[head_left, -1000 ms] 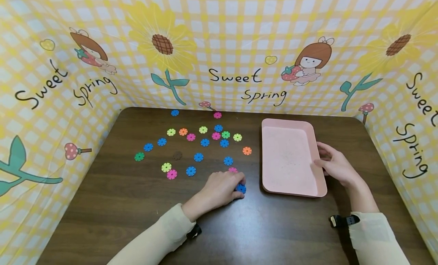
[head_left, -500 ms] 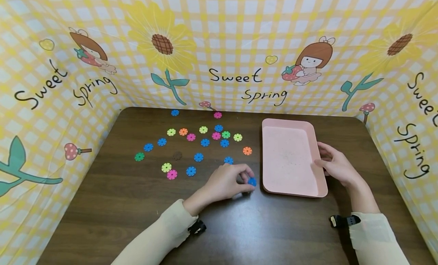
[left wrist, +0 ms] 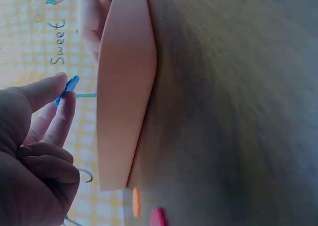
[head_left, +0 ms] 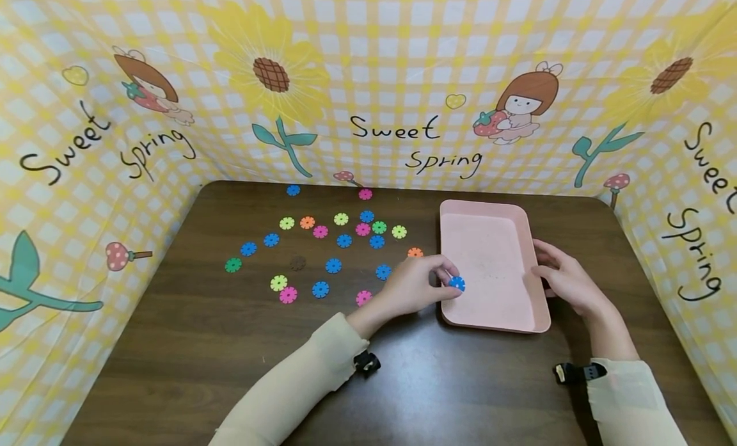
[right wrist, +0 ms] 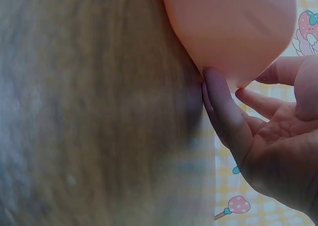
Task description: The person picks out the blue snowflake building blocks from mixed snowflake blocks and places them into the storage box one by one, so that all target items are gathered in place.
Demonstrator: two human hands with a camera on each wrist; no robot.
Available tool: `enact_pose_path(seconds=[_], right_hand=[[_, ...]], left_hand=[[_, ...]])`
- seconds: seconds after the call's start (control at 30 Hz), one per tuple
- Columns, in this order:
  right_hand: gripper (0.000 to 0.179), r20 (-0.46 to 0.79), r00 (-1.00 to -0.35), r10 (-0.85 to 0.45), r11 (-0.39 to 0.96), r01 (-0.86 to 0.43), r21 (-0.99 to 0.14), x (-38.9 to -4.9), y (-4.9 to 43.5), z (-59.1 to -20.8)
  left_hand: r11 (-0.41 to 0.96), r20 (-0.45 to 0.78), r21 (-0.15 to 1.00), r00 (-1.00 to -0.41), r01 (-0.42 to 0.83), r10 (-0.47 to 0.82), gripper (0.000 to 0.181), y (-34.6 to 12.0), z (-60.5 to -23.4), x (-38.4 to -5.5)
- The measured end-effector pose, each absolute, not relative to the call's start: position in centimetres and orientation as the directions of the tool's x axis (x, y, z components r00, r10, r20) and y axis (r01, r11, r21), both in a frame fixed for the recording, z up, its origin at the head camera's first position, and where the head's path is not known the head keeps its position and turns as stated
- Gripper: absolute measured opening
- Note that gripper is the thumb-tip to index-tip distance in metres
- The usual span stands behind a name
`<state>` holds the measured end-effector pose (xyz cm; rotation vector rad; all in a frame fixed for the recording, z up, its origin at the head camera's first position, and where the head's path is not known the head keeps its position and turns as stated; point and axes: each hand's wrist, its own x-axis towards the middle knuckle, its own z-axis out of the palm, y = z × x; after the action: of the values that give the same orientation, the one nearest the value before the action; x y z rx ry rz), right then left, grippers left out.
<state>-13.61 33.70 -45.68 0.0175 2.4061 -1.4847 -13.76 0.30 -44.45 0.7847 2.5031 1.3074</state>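
My left hand (head_left: 417, 283) pinches a blue snowflake building disc (head_left: 457, 284) between thumb and fingertips. In the head view the disc appears over the left side of a pink rectangular tray (head_left: 489, 241). The left wrist view shows the same blue disc (left wrist: 67, 89) edge-on, above the level of the tray's rim. At the tray's right side, my right hand (head_left: 570, 279) holds the wall, with the thumb at the rim and the fingers outside. In the right wrist view, fingertips (right wrist: 216, 79) touch the tray's outer wall (right wrist: 233, 37).
Several snowflake discs lie scattered left of the tray, among them a pink disc (head_left: 364, 298), a blue disc (head_left: 320, 289) and a green disc (head_left: 233, 265). An orange disc (head_left: 414, 253) lies partly behind my left hand. Checked cloth (head_left: 391, 81) surrounds the brown table (head_left: 173, 343).
My left hand has picked up the blue disc and carried it right, to the tray's left side. A pink disc near where it lay has shifted left. The right hand and tray stay put.
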Motion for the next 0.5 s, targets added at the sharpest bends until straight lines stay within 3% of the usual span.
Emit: enact_pose_path(seconds=[0.5], right_hand=[[0.065,-0.282,-0.947,-0.156,0.451,0.185,-0.873,-13.7,33.7,-45.4]], left_hand=[[0.606,-0.018,0.709,-0.849,0.362,0.528,0.023,3.7,-46.0,-15.2]])
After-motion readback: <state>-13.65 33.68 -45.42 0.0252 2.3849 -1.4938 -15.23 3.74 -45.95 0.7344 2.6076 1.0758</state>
